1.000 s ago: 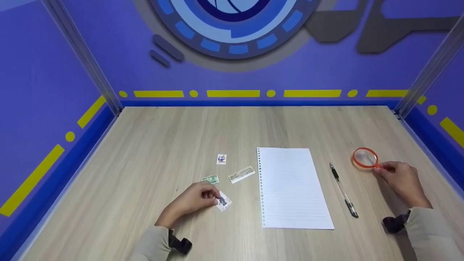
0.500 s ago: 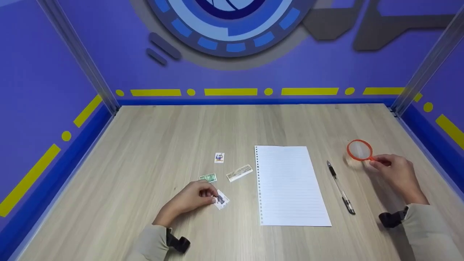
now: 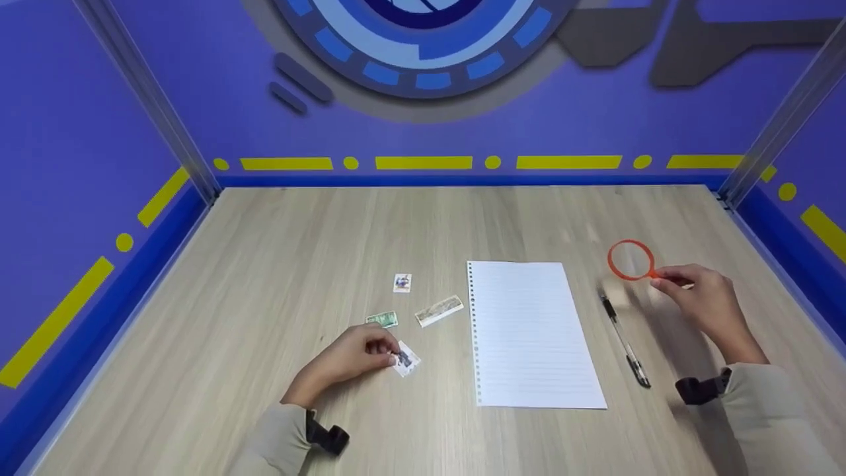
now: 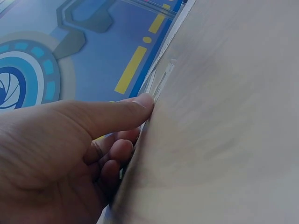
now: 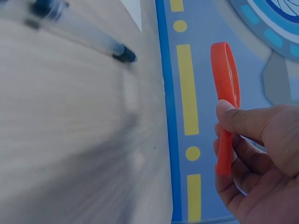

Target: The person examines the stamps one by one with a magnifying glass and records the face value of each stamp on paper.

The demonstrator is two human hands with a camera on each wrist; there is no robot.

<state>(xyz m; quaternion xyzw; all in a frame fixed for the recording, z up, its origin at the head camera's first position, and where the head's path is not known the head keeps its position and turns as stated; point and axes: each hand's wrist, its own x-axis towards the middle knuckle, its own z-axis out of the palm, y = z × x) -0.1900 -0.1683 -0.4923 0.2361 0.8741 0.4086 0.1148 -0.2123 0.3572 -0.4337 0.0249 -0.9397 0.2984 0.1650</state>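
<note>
Head view: above the wood-grained surface (image 3: 297, 264), towards its right edge, the right hand (image 3: 704, 303) holds a magnifying glass (image 3: 631, 260) (round clear lens, smooth orange rim) by the handle. Well in from the left edge, the left hand (image 3: 360, 357) pinches a flat, four-sided printed slip (image 3: 408, 361) at its left side.

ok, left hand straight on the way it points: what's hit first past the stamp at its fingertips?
Likely the paper, at its holed edge. Height of the left hand above the table is unclear.
</note>
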